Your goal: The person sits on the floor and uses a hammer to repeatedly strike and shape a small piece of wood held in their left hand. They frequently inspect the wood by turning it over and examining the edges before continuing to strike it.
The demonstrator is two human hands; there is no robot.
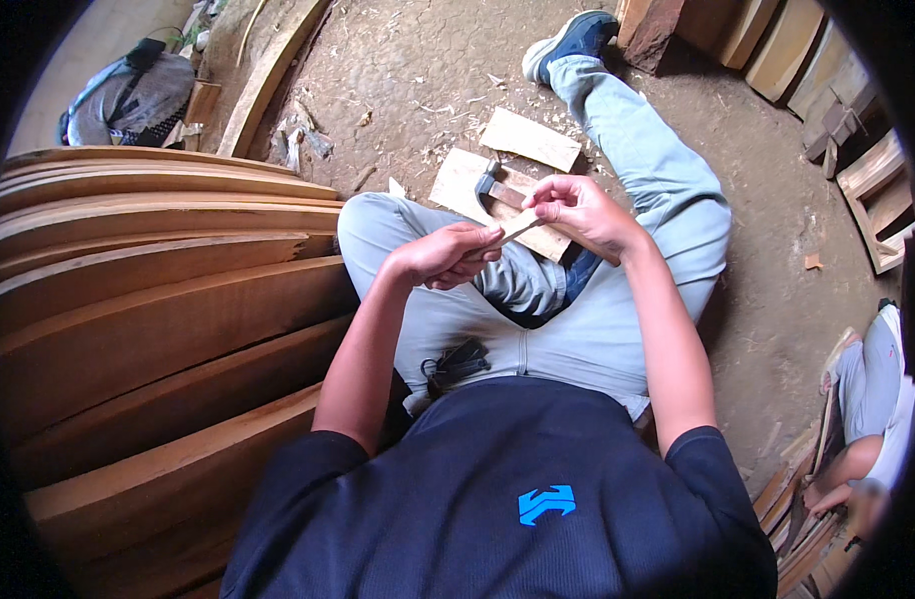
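Left hand (448,256): thumb and curled fingers clasp the near end of a thin wood strip (518,229).
Right hand (583,213): thumb and forefinger pinch the strip's far end; the fingers partly hide the contact.
Wood strip: between both hands, slanting up to the right, above the bent legs. If it is bent or twisted, its thinness could make it snap; a rough edge could leave a splinter in the bare fingers.
Hammer (486,187): dark head above the lower board (455,180), wooden handle passing beneath the right hand. A dropping wrist could knock it; whether they touch, I cannot tell.
Upper board (530,139): on the dirt floor (408,110), just beyond the lower one.
Plank stack (168,290): beside the left thigh; a knee swung outward could bump it.
Co-worker (872,389): well apart, at the right rim.
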